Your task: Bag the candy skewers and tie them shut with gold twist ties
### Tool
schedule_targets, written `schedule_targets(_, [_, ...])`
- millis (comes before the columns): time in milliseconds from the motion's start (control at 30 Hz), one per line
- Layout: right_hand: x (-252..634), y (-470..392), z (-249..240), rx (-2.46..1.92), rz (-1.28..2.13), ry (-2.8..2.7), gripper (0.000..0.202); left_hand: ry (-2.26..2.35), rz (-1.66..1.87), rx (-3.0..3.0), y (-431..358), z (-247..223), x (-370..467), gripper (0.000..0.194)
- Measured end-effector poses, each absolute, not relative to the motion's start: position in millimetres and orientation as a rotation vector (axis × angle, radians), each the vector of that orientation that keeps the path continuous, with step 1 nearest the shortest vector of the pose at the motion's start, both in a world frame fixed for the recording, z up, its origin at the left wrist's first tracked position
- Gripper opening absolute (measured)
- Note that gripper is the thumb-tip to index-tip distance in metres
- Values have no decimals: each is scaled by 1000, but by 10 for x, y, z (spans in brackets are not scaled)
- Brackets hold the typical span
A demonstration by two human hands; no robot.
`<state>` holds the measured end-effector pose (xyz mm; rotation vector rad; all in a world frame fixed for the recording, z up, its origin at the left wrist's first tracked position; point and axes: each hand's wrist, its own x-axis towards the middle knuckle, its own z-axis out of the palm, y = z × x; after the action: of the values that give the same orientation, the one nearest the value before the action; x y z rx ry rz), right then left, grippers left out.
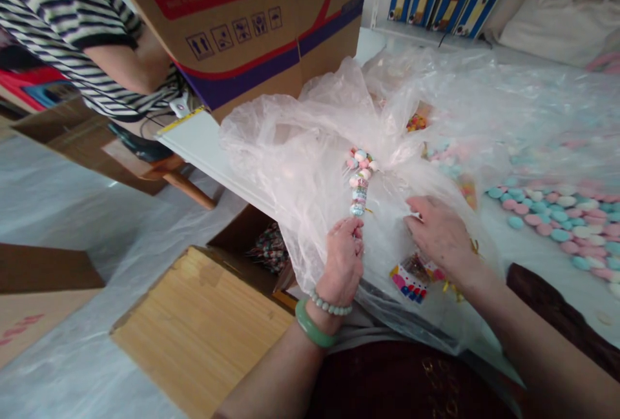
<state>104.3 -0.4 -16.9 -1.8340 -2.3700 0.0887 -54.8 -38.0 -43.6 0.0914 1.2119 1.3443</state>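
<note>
My left hand [345, 254], with a beaded bracelet and a green bangle at the wrist, is closed round the lower end of a candy stick [358, 193] in pink, white and blue. More rounded pieces [361, 159] lie at its top end. Over the clear plastic sheeting [300, 161], my right hand [438, 232] has its thumb and forefinger close together; whatever may be between them is too small to name. Just below it lies a colourful printed packet [411, 280] with gold ties beside it.
Many pink, white and blue candies [566, 219] are spread at the right. A large cardboard box [252, 25] stands behind the plastic. Another person [92, 38] in a striped shirt is at the upper left. Below the table is an open box with wrapped sticks [271, 248].
</note>
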Motion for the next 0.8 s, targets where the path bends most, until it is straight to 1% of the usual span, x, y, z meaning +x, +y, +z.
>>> schedule_targets(67, [762, 59, -229, -1720, 140, -2517, 20, 1203, 1363, 81, -383, -442, -542, 14])
schedule_targets(233, [333, 184, -437, -1720, 79, -2636, 19, 1204, 1378, 41, -414, -457, -541, 16])
schedule_targets(333, [404, 178, -458, -1753, 49, -2555, 21, 1221, 1386, 50, -420, -451, -544, 14])
schedule_targets(433, [580, 135, -411, -1864, 134, -2371, 22, 1240, 1380, 48, -401, -447, -545, 15])
schedule_targets(500, [656, 101, -383, -1861, 164, -2297, 21, 1236, 1382, 50, -379, -451, -542, 15])
schedule_targets(633, [575, 79, -394, -1722, 129, -2407, 18, 1231, 1375, 40, -335, -452, -536, 16])
schedule_targets(733, [428, 128, -426, -1691, 124, -2518, 17, 1250, 1352, 26, -325, -427, -548, 21])
schedule_targets(800, [390, 160, -427, -1671, 130, -2553, 17, 1271, 1353, 28, -333, -402, -565, 20])
